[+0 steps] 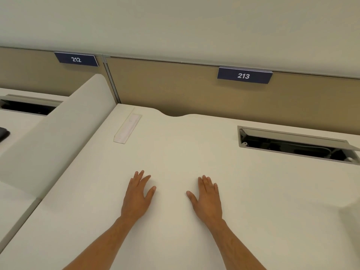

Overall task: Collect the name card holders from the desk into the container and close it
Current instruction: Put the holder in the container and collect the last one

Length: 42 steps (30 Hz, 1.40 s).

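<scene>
Right now your left hand (137, 195) and right hand (207, 197) lie flat on the worktop (253, 201), fingers straight and spread, holding nothing, with bare surface all around them. Ahead and to the left, a clear name card holder (127, 128) lies near the worktop's left edge, beside the side divider (58, 131). Its long axis runs away from you toward the back panel (175, 88), leaning slightly right.
</scene>
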Available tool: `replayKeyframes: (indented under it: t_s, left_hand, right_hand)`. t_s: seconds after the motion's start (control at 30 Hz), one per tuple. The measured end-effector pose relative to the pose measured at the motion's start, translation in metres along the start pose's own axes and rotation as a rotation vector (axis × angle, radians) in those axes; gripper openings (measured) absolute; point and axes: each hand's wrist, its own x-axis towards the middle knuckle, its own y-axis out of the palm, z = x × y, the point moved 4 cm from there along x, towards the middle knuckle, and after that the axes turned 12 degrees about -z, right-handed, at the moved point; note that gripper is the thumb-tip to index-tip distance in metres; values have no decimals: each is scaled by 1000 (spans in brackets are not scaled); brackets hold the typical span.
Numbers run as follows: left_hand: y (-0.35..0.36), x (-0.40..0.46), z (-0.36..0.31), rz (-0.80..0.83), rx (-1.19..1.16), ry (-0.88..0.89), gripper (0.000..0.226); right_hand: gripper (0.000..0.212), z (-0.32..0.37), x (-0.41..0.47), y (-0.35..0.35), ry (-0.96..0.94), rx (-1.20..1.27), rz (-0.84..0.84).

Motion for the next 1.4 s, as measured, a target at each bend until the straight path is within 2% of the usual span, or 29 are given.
replayKeyframes:
  t_s: [0.27, 0.47, 0.63, 0.77, 0.9, 1.13, 1.3, 1.4]
  left_hand:
    - [-1, 87, 32, -56, 64, 39, 46]
    - [-11, 152, 46, -175, 250, 142, 50]
    - [-19, 197, 55, -212, 380, 63, 55]
    - [-18, 218, 69, -121, 413, -78, 51]
    - [-19, 220, 72, -82, 347, -174, 37]
    - [-26, 190, 63, -211, 195, -279, 31]
    - [-24, 152, 42, -323, -98, -429, 23]
    - [-15, 122, 34, -326, -397, -624, 19]
  right_hand:
    - [76, 21, 33, 20, -15, -73, -65]
    - [76, 21, 33, 24, -6, -83, -102]
    - [77, 23, 33, 23, -10, -105, -105]
    - [78, 22, 34, 22, -7, -103, -109]
    - [79, 23, 34, 22, 8, -80, -121]
    - [80, 22, 34, 21, 18, -71, -111]
    - [73, 21, 32, 17, 26, -2, -103]
    - [64, 20, 27, 9, 63, 146, -104]
